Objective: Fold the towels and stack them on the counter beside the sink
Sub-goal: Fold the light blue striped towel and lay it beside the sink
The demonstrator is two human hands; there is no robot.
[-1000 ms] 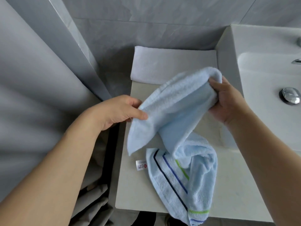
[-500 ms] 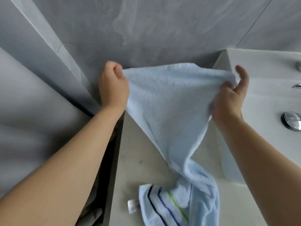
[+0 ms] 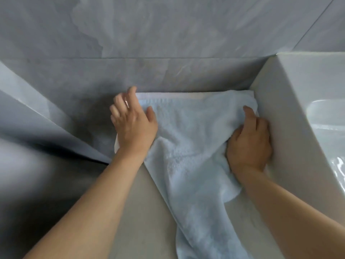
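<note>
A light blue towel (image 3: 188,146) lies spread across the far end of the counter (image 3: 149,212), its top edge near the wall and its lower part trailing toward me. It covers a folded white towel (image 3: 116,144), of which only a thin strip shows at the back and left. My left hand (image 3: 133,124) rests flat on the blue towel's far left corner with fingers spread. My right hand (image 3: 249,141) grips the towel's right side in curled fingers, close against the sink's outer wall.
A white sink basin (image 3: 298,113) rises at the right, its side wall bordering the counter. Grey marble wall tiles (image 3: 168,43) stand right behind the towels. To the left the counter ends at a drop with a grey slanted panel (image 3: 37,113).
Both hands have come down from mid-air and laid the blue towel's top edge onto the far end of the counter, over the white towel. My left hand has let go and now lies flat.
</note>
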